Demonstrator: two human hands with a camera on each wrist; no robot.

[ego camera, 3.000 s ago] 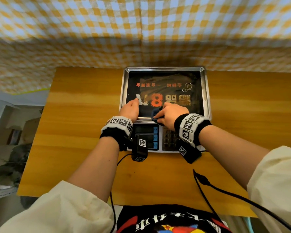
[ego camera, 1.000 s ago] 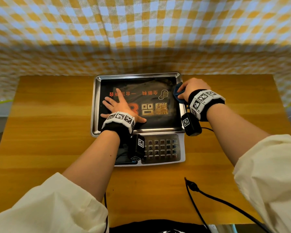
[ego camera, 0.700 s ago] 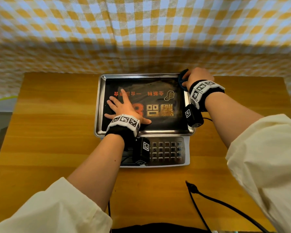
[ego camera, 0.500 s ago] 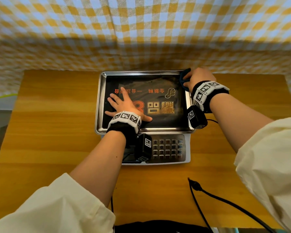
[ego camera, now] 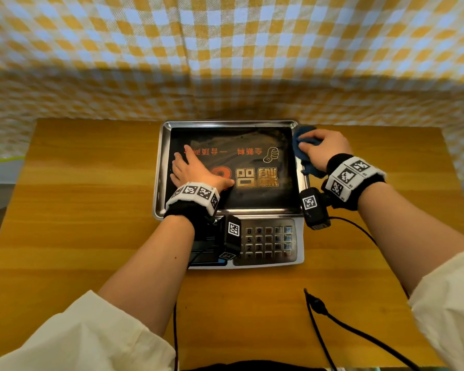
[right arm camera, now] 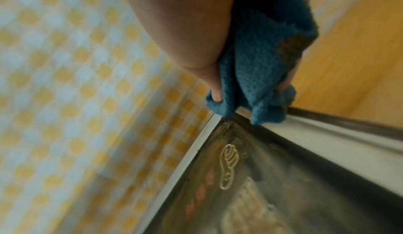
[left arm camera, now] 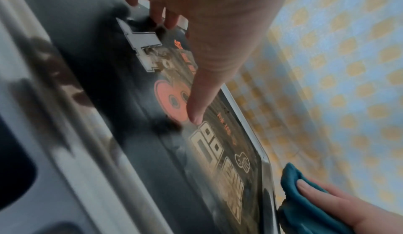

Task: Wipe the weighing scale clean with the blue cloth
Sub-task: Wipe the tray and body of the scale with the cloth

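Note:
The weighing scale (ego camera: 268, 245) stands mid-table, its steel pan (ego camera: 157, 183) lined with a black printed sheet (ego camera: 252, 194). My left hand (ego camera: 196, 170) lies flat on the sheet's left half with fingers spread, the thumb (left arm camera: 196, 106) touching the red figure. My right hand (ego camera: 322, 148) grips the bunched blue cloth (ego camera: 303, 153) and holds it against the pan's far right corner. In the right wrist view the blue cloth (right arm camera: 257, 68) drapes over the steel rim (right arm camera: 327, 130). In the left wrist view the blue cloth (left arm camera: 301, 201) sits at the pan's edge.
The wooden table (ego camera: 78, 210) extends well to both sides of the scale. A yellow checked curtain (ego camera: 225, 49) hangs close behind the table's far edge. A black cable (ego camera: 332, 319) lies on the table in front of the scale, at the right.
My right hand carried the cloth from the pan's near edge up along the right rim to the far right corner. My left hand moved onto the sheet and stays flat there.

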